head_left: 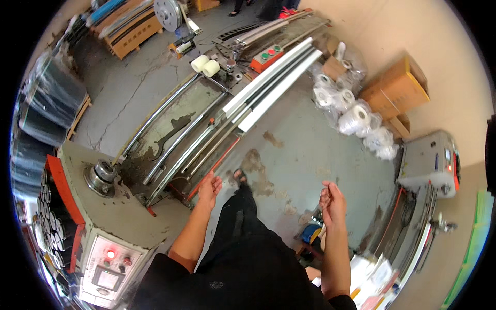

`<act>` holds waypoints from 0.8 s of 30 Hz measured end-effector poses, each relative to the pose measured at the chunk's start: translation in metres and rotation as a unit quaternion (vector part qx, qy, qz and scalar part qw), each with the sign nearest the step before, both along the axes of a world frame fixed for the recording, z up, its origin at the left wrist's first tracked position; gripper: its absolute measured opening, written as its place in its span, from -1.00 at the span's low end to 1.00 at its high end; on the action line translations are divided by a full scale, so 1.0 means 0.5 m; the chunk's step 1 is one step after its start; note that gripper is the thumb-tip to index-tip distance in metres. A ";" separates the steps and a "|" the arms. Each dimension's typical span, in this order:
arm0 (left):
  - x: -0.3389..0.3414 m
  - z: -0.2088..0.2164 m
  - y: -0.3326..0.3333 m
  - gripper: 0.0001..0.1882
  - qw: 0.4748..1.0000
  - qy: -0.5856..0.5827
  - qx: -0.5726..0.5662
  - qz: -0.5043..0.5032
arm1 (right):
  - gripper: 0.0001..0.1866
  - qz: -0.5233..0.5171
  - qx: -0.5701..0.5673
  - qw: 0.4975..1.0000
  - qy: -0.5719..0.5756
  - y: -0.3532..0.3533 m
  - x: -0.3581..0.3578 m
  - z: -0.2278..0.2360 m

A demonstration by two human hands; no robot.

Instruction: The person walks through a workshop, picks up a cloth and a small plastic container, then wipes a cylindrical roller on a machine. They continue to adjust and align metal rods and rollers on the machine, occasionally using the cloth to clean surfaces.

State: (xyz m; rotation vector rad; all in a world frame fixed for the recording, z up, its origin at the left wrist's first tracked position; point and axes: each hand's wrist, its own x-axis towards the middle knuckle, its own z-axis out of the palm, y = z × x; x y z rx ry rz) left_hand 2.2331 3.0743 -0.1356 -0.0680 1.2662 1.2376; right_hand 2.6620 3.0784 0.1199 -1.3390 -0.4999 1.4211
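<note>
Black-clothed torso (pixel 232 276), cut off below, precedes one right hand (pixel 332 203), half-curled, palm largely hidden, and one left hand (pixel 209 189), fingers loosely extended beside one red rail (pixel 225 155), contact indeterminable, followed by two white profiles (pixel 281 89), two cream rollers (pixel 211 68) and one orange control box (pixel 259 63) bearing three buttons (pixel 271 52).

Bright light washes the wall (pixel 380 28) (a red lamp (pixel 111 254) glows), while fisheye distortion bends the dark-rimmed edges.
</note>
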 end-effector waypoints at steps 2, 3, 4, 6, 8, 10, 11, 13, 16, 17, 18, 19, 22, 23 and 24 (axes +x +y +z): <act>0.009 -0.028 0.082 -0.48 0.996 -0.029 -0.003 0.081 | -0.69 0.043 -0.011 0.999 -0.001 0.168 0.009 -0.018; 0.014 -0.044 0.118 -0.47 0.991 -0.044 -0.005 0.122 | -0.70 0.066 -0.018 0.998 -0.003 0.245 0.011 -0.034; 0.023 -0.051 0.161 -0.44 0.986 -0.062 0.001 0.154 | -0.70 0.071 -0.034 0.997 -0.005 0.323 0.014 -0.046; 0.034 -0.066 0.223 -0.39 0.972 -0.096 0.004 0.212 | -0.72 0.094 -0.054 0.994 -0.008 0.464 0.017 -0.079; 0.047 -0.073 0.264 -0.36 0.951 -0.123 0.009 0.283 | -0.73 0.115 -0.080 0.990 -0.008 0.598 0.013 -0.101; 0.065 -0.082 0.287 -0.37 0.930 -0.116 -0.024 0.348 | -0.73 0.135 -0.110 0.985 -0.007 0.727 -0.005 -0.122; 0.072 -0.092 0.299 -0.38 0.918 -0.112 -0.037 0.378 | -0.74 0.145 -0.124 0.982 -0.009 0.789 -0.017 -0.133; 0.092 -0.089 0.325 -0.38 0.916 -0.101 -0.051 0.385 | -0.74 0.168 -0.150 0.974 -0.019 0.915 -0.037 -0.150; 0.124 -0.059 0.373 -0.43 0.905 -0.099 -0.071 0.408 | -0.73 0.219 -0.158 0.962 -0.038 1.098 -0.046 -0.225; 0.129 -0.069 0.375 -0.44 0.900 -0.087 -0.073 0.421 | -0.73 0.238 -0.160 0.956 -0.058 1.150 -0.058 -0.249; 0.135 -0.080 0.377 -0.45 0.895 -0.076 -0.075 0.434 | -0.73 0.259 -0.162 0.949 -0.078 1.203 -0.068 -0.271; 0.138 -0.086 0.382 -0.46 0.889 -0.061 -0.076 0.447 | -0.73 0.281 -0.161 0.941 -0.096 1.252 -0.079 -0.296; 0.155 -0.051 0.404 -0.60 0.873 -0.017 -0.101 0.477 | -0.65 0.256 -0.218 0.931 -0.143 1.391 -0.035 -0.420; 0.159 -0.041 0.416 -0.63 0.871 0.006 -0.100 0.481 | -0.61 0.243 -0.234 0.929 -0.154 1.435 -0.041 -0.451; 0.170 -0.019 0.428 -0.67 0.846 0.025 -0.103 0.523 | -0.60 0.268 -0.235 0.915 -0.188 1.466 -0.055 -0.463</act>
